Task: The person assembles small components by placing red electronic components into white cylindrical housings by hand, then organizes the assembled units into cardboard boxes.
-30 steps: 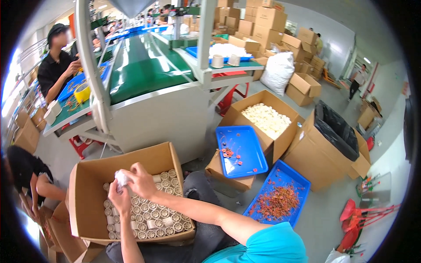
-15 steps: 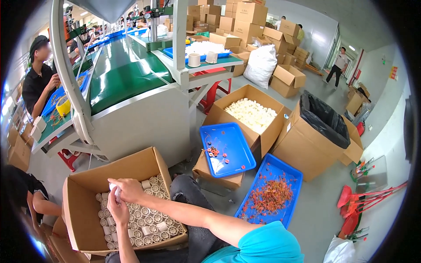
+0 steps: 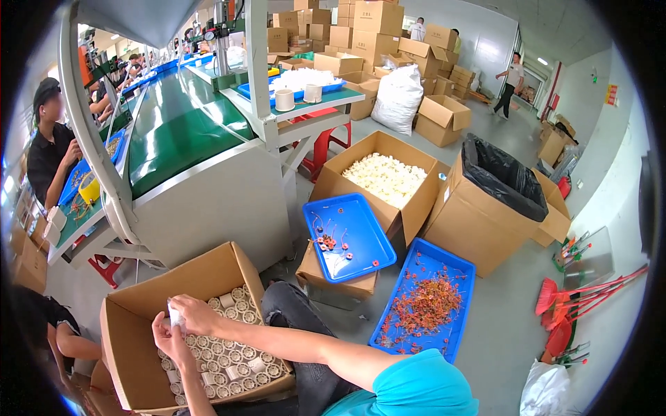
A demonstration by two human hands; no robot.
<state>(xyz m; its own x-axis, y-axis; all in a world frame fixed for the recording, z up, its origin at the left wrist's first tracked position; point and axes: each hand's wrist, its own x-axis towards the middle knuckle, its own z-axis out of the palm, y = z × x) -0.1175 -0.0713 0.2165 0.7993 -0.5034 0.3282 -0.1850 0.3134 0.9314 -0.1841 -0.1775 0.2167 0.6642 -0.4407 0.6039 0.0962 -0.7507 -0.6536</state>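
Factory floor beside a green conveyor (image 3: 173,128); cardboard box (image 3: 132,315) of small white spools (image 3: 229,353) on my lap. Both my left hand (image 3: 168,341) and right hand (image 3: 196,313) pinch one white spool (image 3: 174,316) over the box's 10 o'clock corner. Blue tray (image 3: 357,236) of red parts at 2 o'clock.

Box of spools (image 3: 208,347) at left, two trays (image 3: 347,239) to its right, conveyor (image 3: 173,125) behind.

Brown cardboard box (image 3: 132,312) at lap; brown carton stack (image 3: 361,28) far back; red-yellow wall sign (image 3: 612,95) right.
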